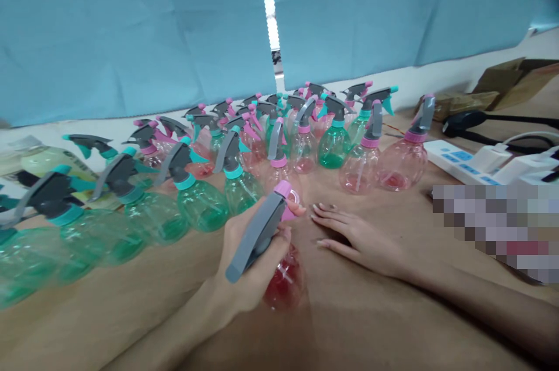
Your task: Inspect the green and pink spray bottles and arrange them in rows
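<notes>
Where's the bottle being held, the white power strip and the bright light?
Held bottle point(286, 282): head view, on its round body.
White power strip point(463, 163): head view, on its top face.
Bright light point(268, 1): head view, on its glowing length.

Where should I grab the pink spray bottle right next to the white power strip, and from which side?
Probably around its pink collar, coming from the near side, where the right hand is. That part is much narrower than the bottle's round belly, and a neighbouring pink bottle crowds its left.
</notes>
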Available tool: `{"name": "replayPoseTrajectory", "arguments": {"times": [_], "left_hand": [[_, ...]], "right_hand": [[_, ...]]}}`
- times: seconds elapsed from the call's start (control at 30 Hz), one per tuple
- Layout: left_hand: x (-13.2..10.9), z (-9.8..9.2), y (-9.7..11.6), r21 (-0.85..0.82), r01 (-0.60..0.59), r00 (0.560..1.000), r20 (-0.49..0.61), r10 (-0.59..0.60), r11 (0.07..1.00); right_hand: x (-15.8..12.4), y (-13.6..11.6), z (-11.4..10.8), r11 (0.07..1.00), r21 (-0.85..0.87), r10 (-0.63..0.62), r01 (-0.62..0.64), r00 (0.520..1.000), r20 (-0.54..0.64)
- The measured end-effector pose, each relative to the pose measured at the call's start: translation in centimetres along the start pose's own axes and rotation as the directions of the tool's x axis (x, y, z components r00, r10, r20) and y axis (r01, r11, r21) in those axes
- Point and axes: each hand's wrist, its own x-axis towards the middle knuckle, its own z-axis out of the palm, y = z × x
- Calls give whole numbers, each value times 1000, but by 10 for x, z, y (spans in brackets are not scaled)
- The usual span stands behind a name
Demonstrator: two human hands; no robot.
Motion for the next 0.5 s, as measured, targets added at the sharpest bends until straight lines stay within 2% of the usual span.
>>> {"name": "replayPoseTrajectory", "arguments": {"times": [0.23,0.5], "left_hand": [[1,-2,3,8,-31,999,-13,31,999],[0,-1,-8,-79,-48,999,-27,46,996]], "right_hand": [[0,0,1,1000,16,-8,9,1000,-22],[0,1,2,1000,7,-13,13,1000,-16]]}}
